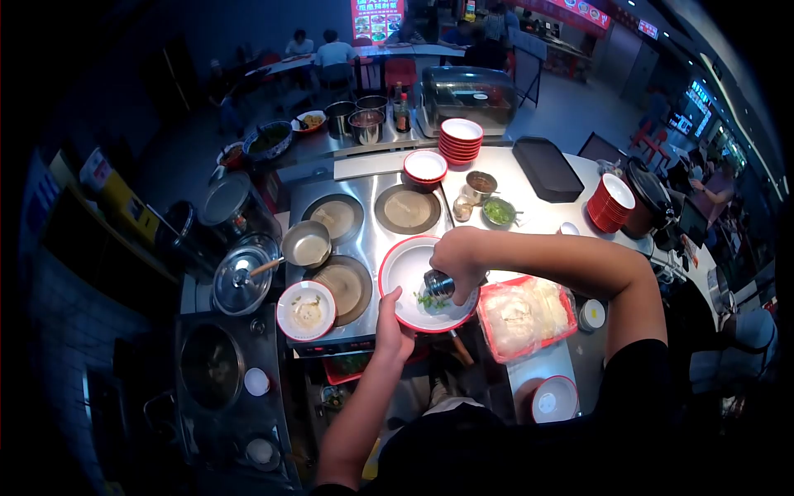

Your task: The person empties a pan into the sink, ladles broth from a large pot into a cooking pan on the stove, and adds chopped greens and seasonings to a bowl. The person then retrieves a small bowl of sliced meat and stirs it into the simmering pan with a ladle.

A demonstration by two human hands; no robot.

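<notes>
My left hand (392, 327) grips the near-left rim of a large white bowl (403, 263) with a red edge, thumb on top. Chopped green herbs (428, 301) lie in the bottom of that bowl. Over the bowl my right hand (460, 258) is wrapped around a small dark shaker jar (439, 283), tilted with its end toward the herbs. The jar's contents cannot be made out. Left of the bowl, a smaller white bowl (306, 311) holds a little liquid and some bits. A wooden-handled saucepan (306, 245) stands behind it.
Beyond the bowl sit a pot of chopped greens (498, 212), a pot of dark sauce (480, 185) and stacked bowls (461, 142). A red tray of plastic-wrapped dough (527, 317) is at the right. Left are a lidded pot (242, 279) and a cooker (217, 364).
</notes>
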